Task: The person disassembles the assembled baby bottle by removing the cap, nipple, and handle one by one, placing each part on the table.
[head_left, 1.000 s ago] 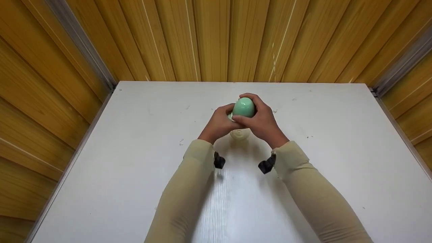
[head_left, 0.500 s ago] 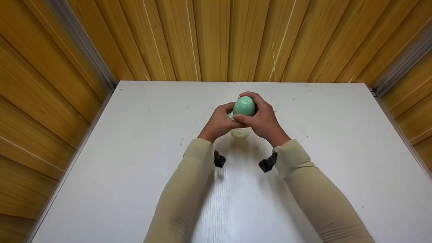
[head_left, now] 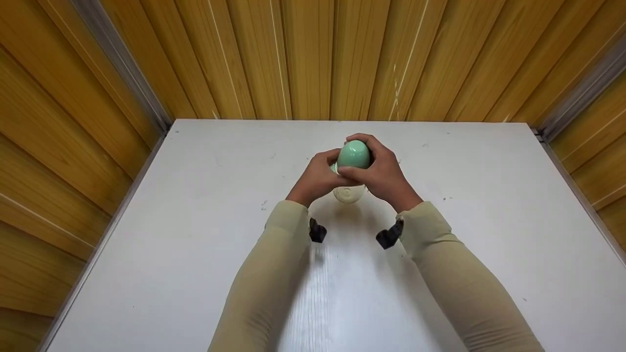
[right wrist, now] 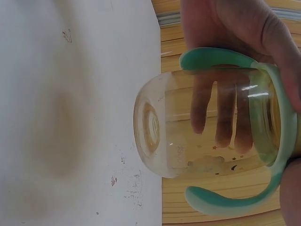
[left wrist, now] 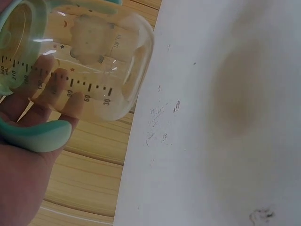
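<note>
A clear baby bottle with an amber tint, a printed measuring scale and two green side handles is held above the white table. My left hand grips its body, the fingers showing through the clear wall in the left wrist view. At the top of the bottle, a rounded glossy mint-green cap is held by my right hand, with the thumb on the near side and fingers round the far side. A green handle lies beside the left palm. Both hands overlap in the head view.
The white table has small dark scuffs. Yellow wood-look panels stand behind it and at both sides, with grey metal strips at the corners. Black wrist mounts sit at both beige sleeve cuffs.
Both hands keep their hold on the bottle and cap and barely move. The clear base shows slightly more below the hands than a second ago.
</note>
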Demonstrator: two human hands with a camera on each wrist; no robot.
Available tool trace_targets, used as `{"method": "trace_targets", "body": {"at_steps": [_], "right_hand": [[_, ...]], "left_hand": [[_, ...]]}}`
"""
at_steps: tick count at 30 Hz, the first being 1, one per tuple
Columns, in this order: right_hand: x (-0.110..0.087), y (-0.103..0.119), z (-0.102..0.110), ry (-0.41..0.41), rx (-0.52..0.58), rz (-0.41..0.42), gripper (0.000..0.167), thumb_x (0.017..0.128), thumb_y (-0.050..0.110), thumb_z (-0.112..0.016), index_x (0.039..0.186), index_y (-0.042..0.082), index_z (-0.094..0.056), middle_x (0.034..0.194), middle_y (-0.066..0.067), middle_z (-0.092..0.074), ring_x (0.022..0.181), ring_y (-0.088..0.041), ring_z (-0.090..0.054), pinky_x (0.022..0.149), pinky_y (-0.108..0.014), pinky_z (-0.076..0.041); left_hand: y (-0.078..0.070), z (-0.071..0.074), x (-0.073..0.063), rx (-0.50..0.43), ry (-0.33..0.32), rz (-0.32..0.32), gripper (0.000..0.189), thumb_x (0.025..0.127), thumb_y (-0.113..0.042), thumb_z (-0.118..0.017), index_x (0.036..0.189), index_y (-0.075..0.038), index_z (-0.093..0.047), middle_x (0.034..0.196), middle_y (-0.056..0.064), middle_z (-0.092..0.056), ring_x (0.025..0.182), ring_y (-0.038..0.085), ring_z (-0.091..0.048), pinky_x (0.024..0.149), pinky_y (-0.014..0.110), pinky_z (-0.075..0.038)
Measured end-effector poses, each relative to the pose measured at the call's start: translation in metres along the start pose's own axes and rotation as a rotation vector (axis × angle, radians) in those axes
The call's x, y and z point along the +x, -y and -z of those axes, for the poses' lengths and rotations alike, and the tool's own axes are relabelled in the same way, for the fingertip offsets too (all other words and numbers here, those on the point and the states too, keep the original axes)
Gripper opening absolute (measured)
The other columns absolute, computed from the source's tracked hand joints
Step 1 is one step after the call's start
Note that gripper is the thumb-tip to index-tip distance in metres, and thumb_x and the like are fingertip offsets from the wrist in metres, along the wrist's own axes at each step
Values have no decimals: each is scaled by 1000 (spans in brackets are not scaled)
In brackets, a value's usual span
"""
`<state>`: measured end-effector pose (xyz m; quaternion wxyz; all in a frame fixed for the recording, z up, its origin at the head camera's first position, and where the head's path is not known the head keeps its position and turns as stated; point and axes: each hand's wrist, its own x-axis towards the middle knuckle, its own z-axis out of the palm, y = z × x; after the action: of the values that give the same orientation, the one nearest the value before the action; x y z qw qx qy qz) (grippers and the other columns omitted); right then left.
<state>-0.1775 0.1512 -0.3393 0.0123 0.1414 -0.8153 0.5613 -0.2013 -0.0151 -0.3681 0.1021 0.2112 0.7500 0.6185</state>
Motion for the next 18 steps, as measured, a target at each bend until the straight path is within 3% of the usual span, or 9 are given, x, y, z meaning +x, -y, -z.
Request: {"method": "trace_targets", "body": {"at_steps": [4,11,18], "right_hand": [[-3,5,2,4,3,6,59,81,18,-79,133,13,-52,129,-10,-55,110,-25,-53,91,-40,-46],[6,-16,4,3,12,23,58,78,21,-81,129,19,-54,126,-4,-57,109,-23,-54,91,-40,-46],[7,-19,7,27,33,53,59,76,27,-83,127,20,-55,125,0,-57,109,-21,-55,90,-40,-48]], "left_hand": [[-2,0,-1,-5,5,-8,47,74,-24,-83,116,-14,-66,111,0,-68,102,16,-60,91,33,-50],[-3,0,-2,-2,18,-4,48,74,-24,-83,117,-15,-66,112,-1,-68,103,16,-60,92,34,-50],[-6,0,-3,-24,39,-10,46,73,-23,-84,116,-16,-67,111,-1,-68,103,16,-60,91,34,-50]]}}
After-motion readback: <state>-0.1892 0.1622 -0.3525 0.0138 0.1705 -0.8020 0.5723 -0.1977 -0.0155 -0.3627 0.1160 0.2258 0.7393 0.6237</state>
